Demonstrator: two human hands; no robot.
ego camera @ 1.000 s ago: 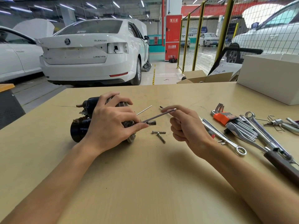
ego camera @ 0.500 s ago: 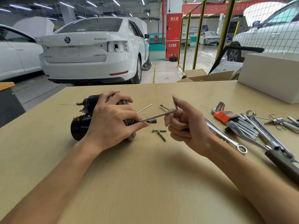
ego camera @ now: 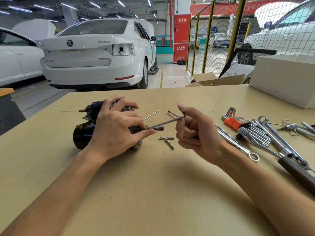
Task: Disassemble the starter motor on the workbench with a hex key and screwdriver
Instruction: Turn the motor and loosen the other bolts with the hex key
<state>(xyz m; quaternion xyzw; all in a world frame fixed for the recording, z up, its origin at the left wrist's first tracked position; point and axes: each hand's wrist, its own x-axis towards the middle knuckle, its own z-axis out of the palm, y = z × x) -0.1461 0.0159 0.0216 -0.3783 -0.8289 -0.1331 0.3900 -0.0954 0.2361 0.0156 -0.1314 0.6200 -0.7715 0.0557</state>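
Steel L-shaped hex key [ego camera: 166, 123], turned by right hand [ego camera: 196, 133] fingers, engages the black starter motor [ego camera: 85, 133] gripped by left hand [ego camera: 115, 130] mid-tabletop; next, judged: another rotation.

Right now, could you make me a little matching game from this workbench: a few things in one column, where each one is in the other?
Things:
1. starter motor
2. hex key
3. orange hex key set
4. two loose bolts

Places:
A. lying on the bench between the hands
B. under the left hand
C. among the wrenches at right
D. turned by the right hand

Pairs: 1-B, 2-D, 3-C, 4-A
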